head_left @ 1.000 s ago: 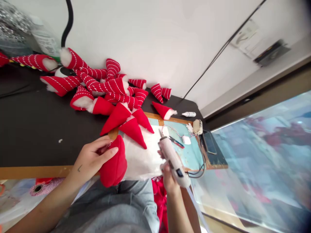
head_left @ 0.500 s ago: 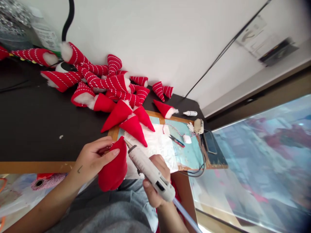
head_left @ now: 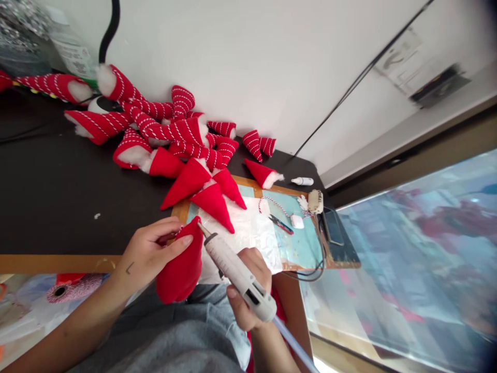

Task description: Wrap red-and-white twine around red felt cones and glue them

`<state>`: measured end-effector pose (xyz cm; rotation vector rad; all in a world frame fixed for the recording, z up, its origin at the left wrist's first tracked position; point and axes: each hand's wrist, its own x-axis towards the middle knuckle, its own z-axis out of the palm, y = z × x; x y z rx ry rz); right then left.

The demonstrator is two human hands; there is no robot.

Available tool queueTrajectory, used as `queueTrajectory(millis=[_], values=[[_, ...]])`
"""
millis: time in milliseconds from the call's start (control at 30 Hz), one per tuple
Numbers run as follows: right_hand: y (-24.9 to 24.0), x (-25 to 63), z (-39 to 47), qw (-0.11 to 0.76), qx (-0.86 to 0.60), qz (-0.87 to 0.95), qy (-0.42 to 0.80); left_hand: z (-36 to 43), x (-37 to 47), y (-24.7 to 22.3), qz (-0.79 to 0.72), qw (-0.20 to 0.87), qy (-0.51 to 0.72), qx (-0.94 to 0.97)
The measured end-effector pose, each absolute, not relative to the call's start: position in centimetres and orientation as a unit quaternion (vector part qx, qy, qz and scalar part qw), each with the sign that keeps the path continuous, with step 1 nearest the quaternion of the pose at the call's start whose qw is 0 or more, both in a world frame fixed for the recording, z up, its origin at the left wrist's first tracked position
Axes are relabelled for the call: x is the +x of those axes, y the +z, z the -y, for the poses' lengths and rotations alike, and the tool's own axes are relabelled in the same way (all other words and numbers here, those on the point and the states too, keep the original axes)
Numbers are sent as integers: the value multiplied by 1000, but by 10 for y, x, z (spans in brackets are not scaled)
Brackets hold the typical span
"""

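A plain red stuffed cone is pinched near its tip between the thumb and fingers of my left hand. My right hand is wrapped round a white glue gun. The gun's nozzle meets the red cone at its pointed tip, or sits right beside it. A clear glue stick sticks out of the gun's back end. Just beyond my hands, plain red cones with white stuffing lie partly on a white sheet.
Several red cones with white stitched stripes are heaped by the wall. On the blue board lie snips, twisted cord and a white block. A phone, a small white tube and cables are at the right.
The view has shifted slightly. Both hands keep their grips, and the nozzle stays at the tip of the red cone.
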<state>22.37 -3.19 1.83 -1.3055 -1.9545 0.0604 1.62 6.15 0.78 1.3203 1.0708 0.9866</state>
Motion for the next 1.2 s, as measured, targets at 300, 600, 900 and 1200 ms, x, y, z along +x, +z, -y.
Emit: queueTrajectory(millis=[300, 600, 900, 1200], values=[[5, 225, 32, 399, -526, 751, 7, -60, 15, 5, -449, 561, 422, 553], [-6, 225, 34, 394, -521, 757, 8, -61, 15, 2, -449, 578, 421, 535], [15, 224, 27, 421, -505, 753, -7, -62, 15, -4, -428, 609, 407, 530], [1, 263, 20, 324, -614, 717, -68, -62, 12, -5, -447, 634, 394, 493]])
